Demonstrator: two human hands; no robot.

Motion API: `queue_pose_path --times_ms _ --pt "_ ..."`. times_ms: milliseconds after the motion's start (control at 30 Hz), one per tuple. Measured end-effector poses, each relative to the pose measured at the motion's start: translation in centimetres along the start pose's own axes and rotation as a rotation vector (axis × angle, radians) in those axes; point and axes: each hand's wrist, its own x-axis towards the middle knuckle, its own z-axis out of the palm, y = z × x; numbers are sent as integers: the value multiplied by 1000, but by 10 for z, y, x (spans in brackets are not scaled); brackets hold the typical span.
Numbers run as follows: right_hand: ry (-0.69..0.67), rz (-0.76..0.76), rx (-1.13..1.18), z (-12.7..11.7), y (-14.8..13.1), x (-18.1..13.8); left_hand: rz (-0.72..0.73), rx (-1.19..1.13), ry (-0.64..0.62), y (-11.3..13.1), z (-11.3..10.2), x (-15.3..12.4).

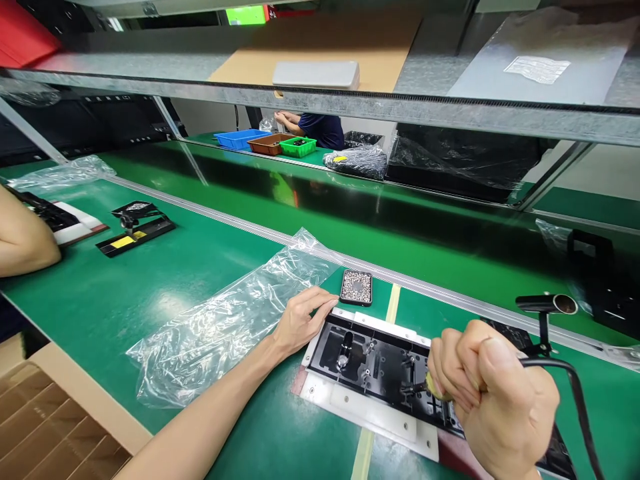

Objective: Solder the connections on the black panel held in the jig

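A black panel (380,367) lies in a white jig (360,417) at lower centre-right of the frame. The right hand (493,397) is fisted around a corded tool (431,387), tip down on the panel. The left hand (300,320) rests fingers flat on the jig's upper left corner, holding nothing. A screw tray (357,287) sits just above; a clear bag (225,320) lies left.
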Motion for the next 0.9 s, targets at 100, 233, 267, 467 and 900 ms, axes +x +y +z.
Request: queue_pose_path --times_ms 100,233,267,467,900 --pt "-14 -2 4 1 0 -1 3 -14 -8 0 0 0" --pt "-18 5 2 -1 1 -2 6 -24 -13 -2 0 -1" --pt "-12 2 4 -1 1 -1 7 -24 -14 -3 0 -1" --pt "-4 7 14 2 1 0 10 -19 -14 -5 -1 -3" --pt "-16 64 124 -3 11 1 15 2 -14 -2 -5 -5"
